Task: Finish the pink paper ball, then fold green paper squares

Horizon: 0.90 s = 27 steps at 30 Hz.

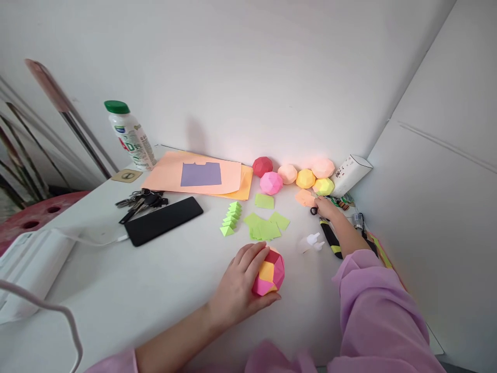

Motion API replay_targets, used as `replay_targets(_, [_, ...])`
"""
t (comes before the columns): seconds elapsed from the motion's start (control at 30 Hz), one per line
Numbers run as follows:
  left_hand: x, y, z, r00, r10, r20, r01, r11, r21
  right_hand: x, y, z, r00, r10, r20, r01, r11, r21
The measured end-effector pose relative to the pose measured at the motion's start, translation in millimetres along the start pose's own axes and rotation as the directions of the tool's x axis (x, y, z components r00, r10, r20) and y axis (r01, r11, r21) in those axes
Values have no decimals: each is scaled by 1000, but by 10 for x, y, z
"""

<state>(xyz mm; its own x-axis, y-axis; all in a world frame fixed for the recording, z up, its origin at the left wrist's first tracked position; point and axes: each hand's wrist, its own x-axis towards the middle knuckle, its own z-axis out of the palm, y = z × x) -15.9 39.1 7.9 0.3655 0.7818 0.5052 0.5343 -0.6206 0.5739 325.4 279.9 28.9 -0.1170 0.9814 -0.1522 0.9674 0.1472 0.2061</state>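
My left hand (240, 282) is wrapped round a folded paper ball (267, 272) with pink, yellow and dark red faces, held low over the table front. To the right, my right hand (327, 209) reaches far forward, fingers drawn together at the edge of peach paper pieces (305, 198); what is between its fingertips is hidden. A small black ring (313, 211) lies beside those fingers. Under the right wrist sits a black and yellow tool handle (331, 238). Green paper squares (266, 228) lie beyond the ball, next to a row of folded green pieces (231, 219).
Several faceted paper balls (305, 178) line the wall beside a white tube (351, 173). Peach sheets (163, 173), a white bottle (134, 137), keys (142, 199) and a cabled black power bank (165, 220) are left. White scraps (312, 241) lie centre right. A panel (442, 155) bounds the right.
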Motion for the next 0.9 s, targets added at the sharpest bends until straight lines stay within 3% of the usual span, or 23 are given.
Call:
replay_targets(0.33, [-4, -47, 64, 998, -43, -37, 45, 997, 67, -203, 8, 134, 978, 65, -196, -48, 995, 93])
replay_targets(0.47, [-8, -53, 74, 999, -37, -24, 38, 996, 86, -282, -2, 44, 931, 116, -346, -63, 985, 162])
replay_targets(0.57, [-12, -61, 85, 999, -30, -18, 32, 994, 106, -382, -13, -162, 833, 209, -513, -83, 962, 259])
replay_targets(0.6, [-14, -62, 87, 999, -28, -17, 30, 993, 114, -435, -31, -247, 729, 302, -614, -30, 911, 412])
replay_targets(0.67, [-17, -58, 88, 999, -29, -14, 30, 991, 129, -594, -112, -427, 550, 529, -646, 151, 697, 700])
replay_targets(0.7, [-19, -54, 86, 999, -33, -12, 34, 991, 133, -704, -180, -515, 540, 616, -574, 262, 525, 810])
replay_targets(0.73, [-19, -48, 82, 999, -38, -9, 39, 990, 134, -834, -268, -596, 601, 641, -478, 349, 328, 878])
replay_targets(0.8, [-19, -37, 75, 999, -48, -2, 48, 990, 132, -1139, -495, -729, 795, 503, -340, 391, 3, 920])
replay_targets(0.83, [-19, -33, 72, 999, -54, 5, 53, 990, 131, -1300, -626, -775, 850, 429, -306, 375, -85, 923])
replay_targets(0.9, [-19, -32, 73, 998, -59, 31, 54, 990, 130, -1596, -894, -824, 937, 227, -266, 308, -176, 935])
